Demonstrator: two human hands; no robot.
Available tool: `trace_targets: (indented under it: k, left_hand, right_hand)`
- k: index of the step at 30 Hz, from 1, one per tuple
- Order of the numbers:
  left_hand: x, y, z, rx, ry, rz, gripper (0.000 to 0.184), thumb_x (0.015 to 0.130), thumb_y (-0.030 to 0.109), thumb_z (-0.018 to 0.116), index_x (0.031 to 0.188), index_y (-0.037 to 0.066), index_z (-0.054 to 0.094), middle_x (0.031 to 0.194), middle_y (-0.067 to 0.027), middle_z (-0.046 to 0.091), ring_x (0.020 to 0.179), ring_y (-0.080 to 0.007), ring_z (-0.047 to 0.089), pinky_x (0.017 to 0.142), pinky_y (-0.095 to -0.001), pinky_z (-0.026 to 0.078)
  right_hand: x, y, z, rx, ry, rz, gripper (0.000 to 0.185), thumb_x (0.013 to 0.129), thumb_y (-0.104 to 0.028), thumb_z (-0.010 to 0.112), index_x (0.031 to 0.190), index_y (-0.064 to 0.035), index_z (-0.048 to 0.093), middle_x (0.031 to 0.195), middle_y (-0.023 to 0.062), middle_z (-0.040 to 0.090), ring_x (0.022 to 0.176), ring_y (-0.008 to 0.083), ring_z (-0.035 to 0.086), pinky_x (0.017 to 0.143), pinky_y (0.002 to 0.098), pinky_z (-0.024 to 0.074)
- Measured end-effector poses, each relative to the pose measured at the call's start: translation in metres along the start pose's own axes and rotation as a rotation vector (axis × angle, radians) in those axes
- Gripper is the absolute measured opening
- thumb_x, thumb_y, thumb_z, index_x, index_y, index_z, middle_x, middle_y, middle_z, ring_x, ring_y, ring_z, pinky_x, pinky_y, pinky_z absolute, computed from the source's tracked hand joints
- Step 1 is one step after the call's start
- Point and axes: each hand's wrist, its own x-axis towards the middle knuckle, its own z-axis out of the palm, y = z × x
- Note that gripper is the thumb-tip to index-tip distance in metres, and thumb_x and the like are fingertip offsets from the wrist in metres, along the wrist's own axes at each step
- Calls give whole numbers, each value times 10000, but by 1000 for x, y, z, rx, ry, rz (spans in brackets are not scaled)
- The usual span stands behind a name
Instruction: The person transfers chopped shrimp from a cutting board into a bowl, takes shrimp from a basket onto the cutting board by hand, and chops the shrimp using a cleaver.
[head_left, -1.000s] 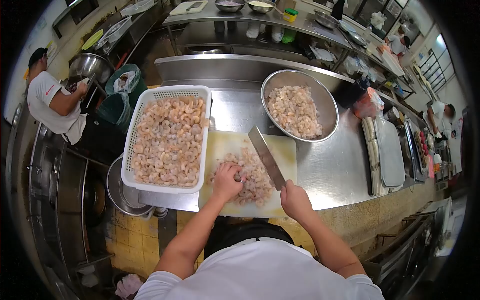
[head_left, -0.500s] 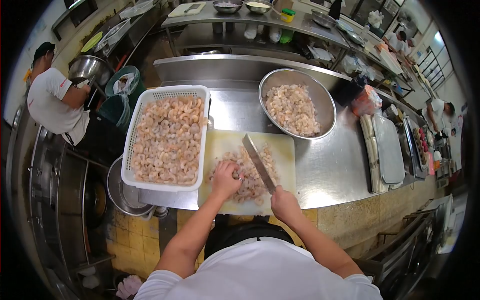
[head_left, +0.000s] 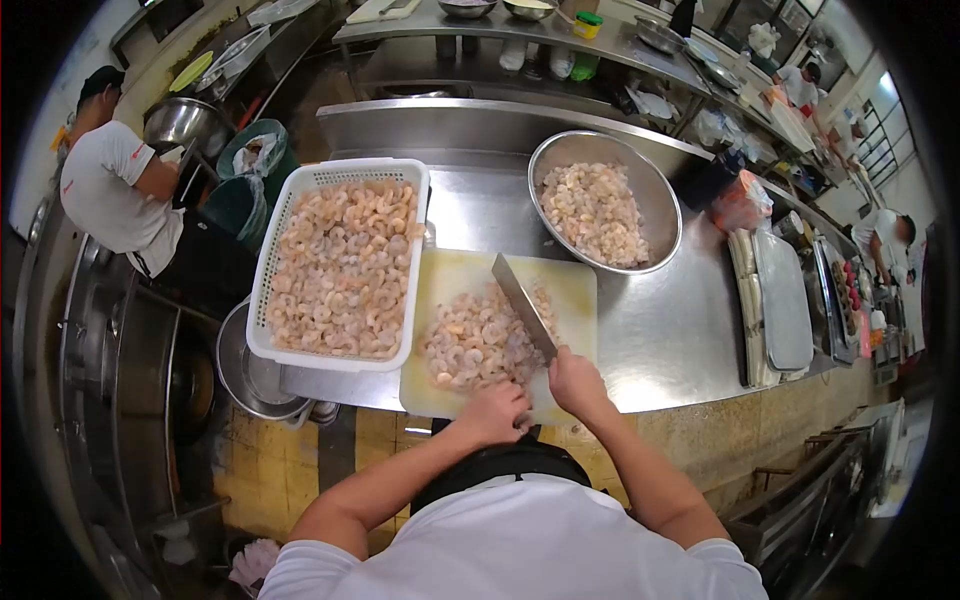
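My right hand [head_left: 577, 382] grips the handle of a broad-bladed kitchen knife [head_left: 524, 306]. Its blade slants up and left across the cutting board [head_left: 573, 284], at the right side of a pile of peeled shrimp [head_left: 472, 342]. At the near edge of that pile, by the board's front, my left hand [head_left: 497, 412] has its fingers curled in; whatever they hold is hidden. Left of the board, a white perforated basket [head_left: 257, 290] is full of whole peeled shrimp [head_left: 345, 265]. A steel bowl [head_left: 668, 235] behind and to the right holds shrimp pieces [head_left: 598, 215].
Metal trays [head_left: 782, 300] and a plastic bag [head_left: 742, 205] lie on the right of the steel table [head_left: 660, 340]. A steel pot [head_left: 245, 365] stands below its left edge. One person [head_left: 115, 190] works at left; others are far right.
My left hand has moved from the left side of the shrimp pile to its near edge. The knife stays in my right hand, its blade at the pile's right side. The view has shifted slightly.
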Motion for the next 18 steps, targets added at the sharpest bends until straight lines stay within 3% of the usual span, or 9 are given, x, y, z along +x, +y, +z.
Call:
trace_targets:
  k: [4, 13, 18]
  left_hand:
    - [-1, -8, 35, 27, -46, 86, 262, 748, 142, 760, 1007, 107, 770, 951, -99, 635, 956, -307, 656, 829, -426, 564]
    - [-12, -22, 31, 47, 68, 105, 227, 714, 127, 758, 940, 105, 752, 914, -92, 655, 906, -305, 660, 790, -422, 564]
    - [-9, -13, 22, 31, 129, 4, 143, 779, 136, 758, 909, 89, 723, 864, -114, 668, 849, -327, 688, 765, -450, 577]
  right_hand:
    - [-7, -2, -14, 40, 17, 27, 218, 1032, -184, 544, 1005, 31, 571, 833, 342, 696, 835, 550, 690, 763, 647, 536]
    - [-13, -5, -27, 3, -10, 47, 219, 1041, -194, 537, 1011, 21, 565, 861, 332, 704, 830, 545, 690, 766, 646, 536]
    - [-10, 2, -8, -24, 35, 44, 233, 1038, -197, 532, 1024, 32, 572, 850, 330, 706, 833, 547, 693, 766, 643, 540]
